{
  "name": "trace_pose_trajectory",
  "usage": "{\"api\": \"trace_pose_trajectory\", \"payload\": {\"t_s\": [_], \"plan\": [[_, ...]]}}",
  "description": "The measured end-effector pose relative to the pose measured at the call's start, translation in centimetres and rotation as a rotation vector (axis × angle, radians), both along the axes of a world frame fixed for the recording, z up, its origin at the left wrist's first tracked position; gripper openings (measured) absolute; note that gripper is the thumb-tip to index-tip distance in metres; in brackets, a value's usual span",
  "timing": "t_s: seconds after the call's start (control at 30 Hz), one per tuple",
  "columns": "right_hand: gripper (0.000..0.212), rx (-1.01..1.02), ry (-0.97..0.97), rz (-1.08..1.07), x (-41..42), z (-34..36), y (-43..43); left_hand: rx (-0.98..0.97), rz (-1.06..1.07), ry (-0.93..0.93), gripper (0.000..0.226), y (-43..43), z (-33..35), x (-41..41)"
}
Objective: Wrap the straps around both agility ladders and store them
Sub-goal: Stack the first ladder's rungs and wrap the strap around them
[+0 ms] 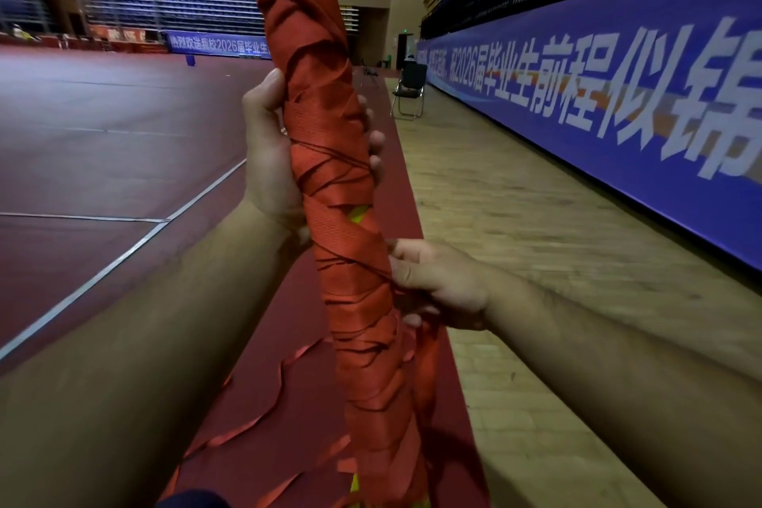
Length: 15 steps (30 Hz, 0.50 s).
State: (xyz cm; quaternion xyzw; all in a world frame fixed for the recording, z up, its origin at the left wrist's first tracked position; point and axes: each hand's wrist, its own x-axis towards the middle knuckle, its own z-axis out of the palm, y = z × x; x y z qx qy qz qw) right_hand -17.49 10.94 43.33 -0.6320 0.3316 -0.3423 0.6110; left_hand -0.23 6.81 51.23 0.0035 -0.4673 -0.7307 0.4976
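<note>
Orange-wrapped ladder bundle [330, 161] upright, left hand [268, 153] gripping its middle, right hand [437, 285] pinching the strap [429, 363], open court [103, 128] leftward

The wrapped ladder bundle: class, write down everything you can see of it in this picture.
The ladder bundle is a long, thick roll bound all over in crossing turns of orange-red woven strap. Yellow plastic shows through a gap near the middle and at both ends. It stands nearly upright, slightly tilted, with its top out of frame. The left hand grips its middle, fingers curled round it. The right hand pinches the strap at its lower side. Loose strap trails onto the red floor.
</note>
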Motion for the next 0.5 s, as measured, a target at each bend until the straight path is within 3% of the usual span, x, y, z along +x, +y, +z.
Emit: {"api": "trace_pose_trajectory", "payload": {"t_s": [0.13, 0.23, 0.37, 0.43, 0.5], "plan": [[0.032, 0.154, -0.161, 0.136, 0.0, -0.4, 0.6, 0.052, 0.013, 0.089, 0.061, -0.7, -0.2, 0.0], [0.042, 0.163, -0.155, 0.046, 0.1, -0.6, 0.7, 0.124, 0.102, 0.083, 0.064, -1.9, -1.4, -0.1], [0.03, 0.077, -0.143, -0.16, -0.1, -2.7, 0.1, 0.211, 0.143, -0.083, 0.061, -3.6, -4.5, -0.4], [0.029, 0.053, -0.072, -0.229, -0.3, -4.6, -0.3, 0.316, 0.189, -0.195, 0.063, -4.1, -6.6, -0.7], [0.035, -0.047, 0.16, -0.331, -0.6, -6.4, -0.6, 0.427, 0.258, -0.258, 0.066, -4.7, -9.0, -1.1]]}}
